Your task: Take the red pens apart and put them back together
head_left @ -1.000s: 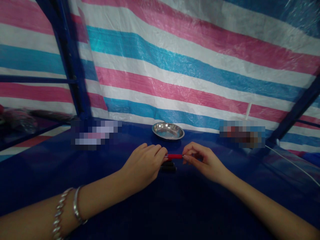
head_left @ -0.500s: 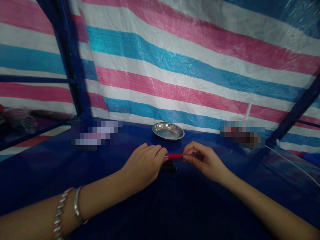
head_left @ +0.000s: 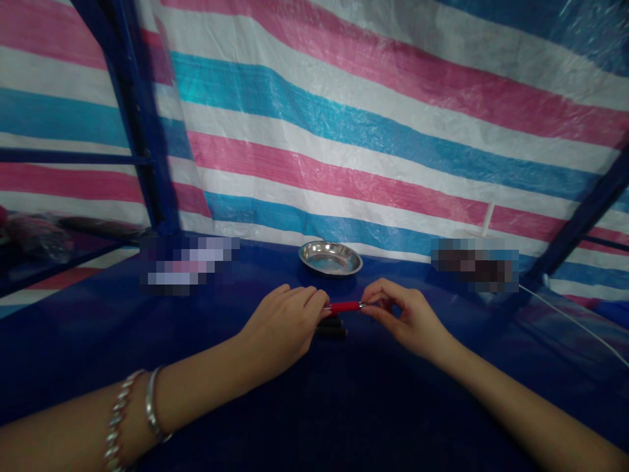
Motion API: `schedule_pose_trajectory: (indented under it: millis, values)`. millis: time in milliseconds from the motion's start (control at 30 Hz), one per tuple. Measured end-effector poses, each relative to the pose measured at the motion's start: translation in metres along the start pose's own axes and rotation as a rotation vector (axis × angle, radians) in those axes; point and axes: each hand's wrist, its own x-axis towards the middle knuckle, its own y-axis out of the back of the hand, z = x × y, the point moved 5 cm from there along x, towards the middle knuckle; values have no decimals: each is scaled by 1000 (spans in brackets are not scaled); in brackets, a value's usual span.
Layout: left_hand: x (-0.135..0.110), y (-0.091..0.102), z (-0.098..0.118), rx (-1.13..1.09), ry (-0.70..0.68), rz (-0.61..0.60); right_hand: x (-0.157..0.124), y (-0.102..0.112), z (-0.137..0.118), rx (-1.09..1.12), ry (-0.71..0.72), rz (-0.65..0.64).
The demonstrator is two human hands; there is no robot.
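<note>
Both hands meet over a dark blue table (head_left: 147,367). My left hand (head_left: 285,324) grips one end of a short red pen-like stick (head_left: 344,306) with curled fingers. At its other end, which shows a metal tip, my right hand (head_left: 400,314) pinches with thumb and forefinger. Two black pieces (head_left: 331,328) lie on the table just under the red stick, partly hidden by my left hand. Silver bracelets circle my left wrist (head_left: 132,419).
A shiny round metal dish (head_left: 330,257) stands on the table behind the hands, near a pink, white and blue striped tarp wall (head_left: 373,137). A white cable (head_left: 574,319) runs along the right. Dark blue frame posts (head_left: 140,118) rise at left and right.
My right hand has drawn slightly to the right along the red stick, so a metal tip now shows between its fingers. The left hand has stayed still.
</note>
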Motion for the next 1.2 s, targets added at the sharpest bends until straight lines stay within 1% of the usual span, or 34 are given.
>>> schedule_pose_trajectory:
  millis: [267, 667, 800, 1000, 1200]
  values:
    - [2, -4, -2, -41, 27, -29, 0, 2, -3, -81, 48, 3]
    - [0, -3, -2, -30, 16, -24, 0, -1, -1, -5, -13, -31]
    - [1, -3, -1, -25, 6, -7, 0, -1, -1, -3, -8, -33]
    - [0, -3, -2, -21, 12, -30, 0, -2, -1, -18, 4, -39]
    - [1, -2, -1, -11, 6, -9, 0, -2, -1, -26, 10, -33]
